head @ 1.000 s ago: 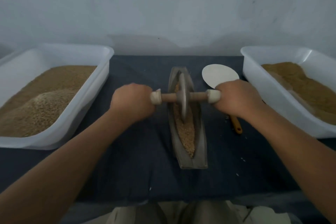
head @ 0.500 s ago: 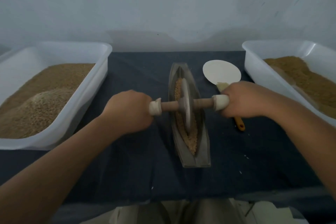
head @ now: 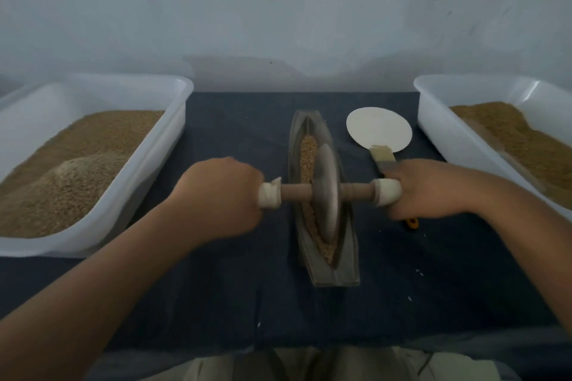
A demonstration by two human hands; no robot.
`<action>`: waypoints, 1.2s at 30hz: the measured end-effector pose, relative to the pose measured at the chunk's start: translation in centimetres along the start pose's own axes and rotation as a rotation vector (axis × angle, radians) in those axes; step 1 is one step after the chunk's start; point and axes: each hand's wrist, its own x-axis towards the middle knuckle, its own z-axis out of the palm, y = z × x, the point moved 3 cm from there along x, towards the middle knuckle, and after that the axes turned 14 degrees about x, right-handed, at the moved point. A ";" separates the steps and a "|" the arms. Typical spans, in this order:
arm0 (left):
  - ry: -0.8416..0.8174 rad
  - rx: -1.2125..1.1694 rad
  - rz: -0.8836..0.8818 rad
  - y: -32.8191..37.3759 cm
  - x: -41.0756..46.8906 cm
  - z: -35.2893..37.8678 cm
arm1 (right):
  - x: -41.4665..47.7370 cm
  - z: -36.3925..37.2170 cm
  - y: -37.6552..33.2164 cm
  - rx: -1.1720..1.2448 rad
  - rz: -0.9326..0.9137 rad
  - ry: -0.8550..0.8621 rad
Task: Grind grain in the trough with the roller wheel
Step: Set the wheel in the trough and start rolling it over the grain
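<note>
The trough (head: 336,276) lies lengthwise on the dark-clothed table (head: 216,297), its long axis running away from the person. The wheel (head: 327,195) stands on edge in the trough's groove, about its middle. Grain (head: 308,153) shows in the groove beyond the wheel and along its left side toward the trough's near end. A wooden axle (head: 356,191) crosses above the trough through the wheel. The left hand (head: 221,195) is curled round the axle's white-wrapped end left of the trough, and the right hand (head: 431,189) grips the white-wrapped end right of it.

Right of the trough's far end lies a white disc (head: 379,128). A brush (head: 383,158) overlaps the disc's near edge, and its handle passes behind the right hand. Well left of the trough a left bin (head: 175,120) holds more grain. Well right of the trough a right bin (head: 433,124) holds a browner heap.
</note>
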 end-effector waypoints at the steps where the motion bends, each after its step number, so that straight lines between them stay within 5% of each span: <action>1: 0.017 0.017 0.002 0.0 0.1 0.0 | 0.1 0.2 0.2 0.011 0.003 -0.015; 9: -0.011 -0.054 -0.266 -1.4 9.5 1.1 | 7.0 -2.4 -2.3 -0.208 -0.090 0.616; 19: 0.068 -0.078 -0.176 0.5 -2.6 2.0 | -1.4 -0.6 -2.4 -0.150 -0.090 0.041; 28: 0.049 -0.053 -0.275 -0.8 8.6 0.9 | 7.2 -3.2 -2.4 -0.240 -0.030 0.459; 32: 0.043 -0.040 -0.178 0.0 3.9 0.9 | 3.9 -1.9 -1.5 -0.179 -0.020 0.254; 36: 0.248 0.089 -0.075 0.9 -2.4 0.2 | -1.4 0.1 -0.6 -0.087 -0.031 0.060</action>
